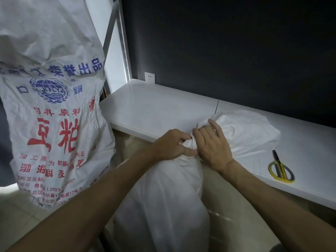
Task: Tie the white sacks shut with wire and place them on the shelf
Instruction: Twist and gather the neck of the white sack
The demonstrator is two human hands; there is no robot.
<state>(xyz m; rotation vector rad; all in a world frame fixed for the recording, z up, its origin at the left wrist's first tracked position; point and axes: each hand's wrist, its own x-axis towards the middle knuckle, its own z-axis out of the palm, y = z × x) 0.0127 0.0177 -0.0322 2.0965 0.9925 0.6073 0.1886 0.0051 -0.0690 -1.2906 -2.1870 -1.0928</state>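
Left hand (172,145) grips the gathered neck of a plain white woven sack (163,197) standing between the forearms; right hand (213,145) lies against it, pinch unclear. Tying seemingly underway, shelving left. Another white sack (247,131) already lies on the white shelf (154,106) beyond the right hand.

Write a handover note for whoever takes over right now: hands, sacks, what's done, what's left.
Left hand: grips the gathered neck of the standing sack.
Right hand: lies over the same neck; whether it pinches anything is hidden.
Where: the standing sack is on the floor at the front edge of the shelf. A second sack lies on the shelf, with scissors to its right. A printed sack is upright at the left.
Done: one sack is on the shelf.
Left: finish tying this neck (no wire clearly visible), then lift the sack onto the shelf.
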